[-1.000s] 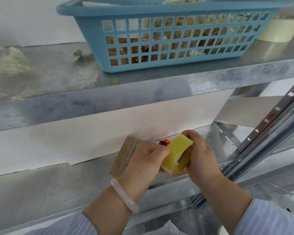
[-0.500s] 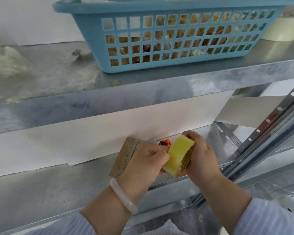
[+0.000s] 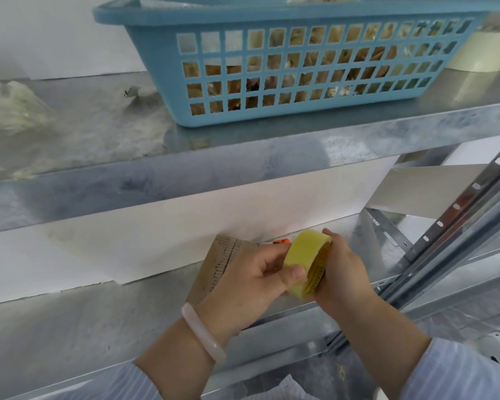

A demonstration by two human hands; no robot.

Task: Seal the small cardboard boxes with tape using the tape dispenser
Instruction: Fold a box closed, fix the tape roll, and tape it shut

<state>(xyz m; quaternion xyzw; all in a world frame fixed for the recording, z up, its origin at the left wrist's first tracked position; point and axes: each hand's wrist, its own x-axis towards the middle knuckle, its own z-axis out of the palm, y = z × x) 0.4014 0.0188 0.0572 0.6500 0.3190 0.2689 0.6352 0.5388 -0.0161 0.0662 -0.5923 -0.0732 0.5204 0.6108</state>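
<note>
1. Box (image 3: pixel 214 267) is in the left hand (image 3: pixel 251 287), seemingly gripped under the palm, above the lower shelf (image 3: pixel 70 327); the thumb presses the tape (image 3: pixel 303 252).
2. Right hand (image 3: pixel 344 275) fingers (image 3: pixel 329 236) curl round the roll's far side.
3. Step in hand, likely: finding the tape's loose end.
4. Next: peel the end free and lay it on the box seam, keeping the box steady.
5. Basket (image 3: pixel 243 17) sits on the shelf above, well apart.

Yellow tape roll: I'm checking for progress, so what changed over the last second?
The left hand slid its thumb down across the outer face of the yellow tape roll. The right hand keeps gripping it; the brown cardboard box and blue plastic basket stayed put.
</note>
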